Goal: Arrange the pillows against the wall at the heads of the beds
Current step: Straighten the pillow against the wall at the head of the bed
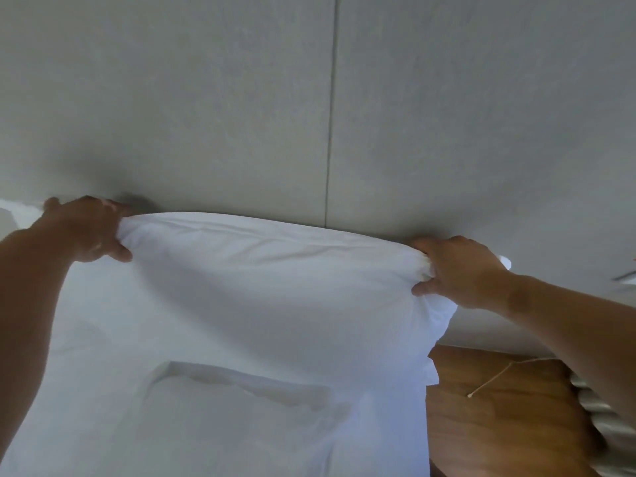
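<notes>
The fingers (425, 261) of the right hand (461, 270) were curled tight over a bunched upper corner of the white pillow (261, 287), thumb pressed under the fold, and the fingers (118, 220) of the left hand (89, 228) were clenched in the same way on the opposite upper corner. Between the two grips the pillow's top edge ran stretched from left to right, so its long axis lay crosswise to the person and along the grey panelled wall (241, 98) just behind it. The pillow hung or leaned below the fingers, its upper edge close to the wall or touching it; which of the two could not be told. Its lower part merged with the white bedding of the bed (206, 425), so where it rested was unclear. Both hands sat equally near their corners, the left a little higher in view. Both forearms reached forward and up from the lower corners, wrists bent slightly inward. The coming move seemed to be a push straight ahead and down, seating the pillow flat against the wall. To the right, beside the bed, stood a wooden nightstand (499, 425) with a thin pale cord (488, 382) lying across it.
</notes>
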